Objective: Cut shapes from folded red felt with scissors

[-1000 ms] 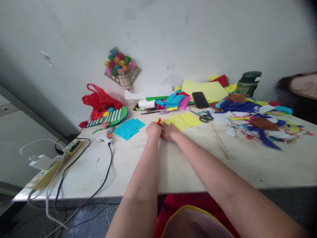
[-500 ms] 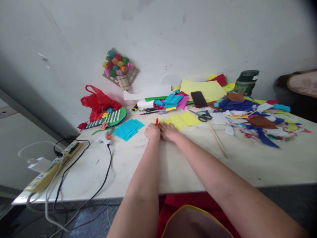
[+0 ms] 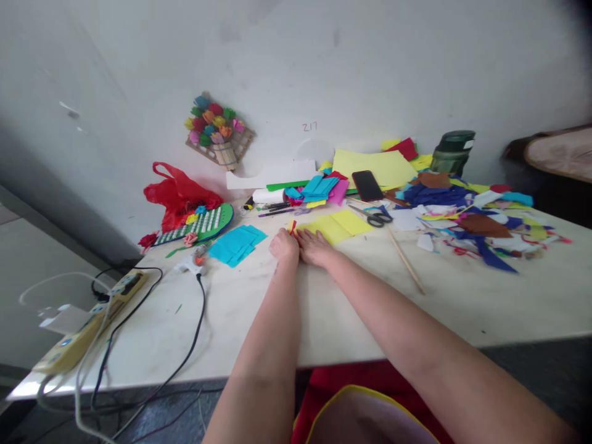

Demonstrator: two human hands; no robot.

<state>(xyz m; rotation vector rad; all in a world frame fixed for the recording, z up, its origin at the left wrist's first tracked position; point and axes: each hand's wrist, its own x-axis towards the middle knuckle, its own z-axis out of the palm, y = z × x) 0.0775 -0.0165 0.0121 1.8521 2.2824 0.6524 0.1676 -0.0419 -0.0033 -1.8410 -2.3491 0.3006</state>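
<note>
My left hand (image 3: 283, 245) is closed, knuckles up, at the left edge of a folded sheet of yellow paper (image 3: 341, 227). A slim red thing (image 3: 293, 227) sticks up beside its fingers; its kind is too small to tell, and the hand hides the rest. My right hand (image 3: 315, 246) lies flat on the yellow paper with fingers stretched out, close against the left one. Cut blue paper pieces (image 3: 238, 245) lie to the left. On the right are black-handled scissors (image 3: 379, 219) and a thin wooden stick (image 3: 406, 259).
A white glue gun (image 3: 192, 262) with a black cord and a yellow power strip (image 3: 92, 324) stand at the left. Paper scraps (image 3: 462, 216) are heaped at the right, before a green bottle (image 3: 453, 153). A phone (image 3: 367, 185) lies on paper at the back.
The camera view has shifted slightly, so the table's things appear a little further left. Both hands stay in nearly the same place on the yellow paper.
</note>
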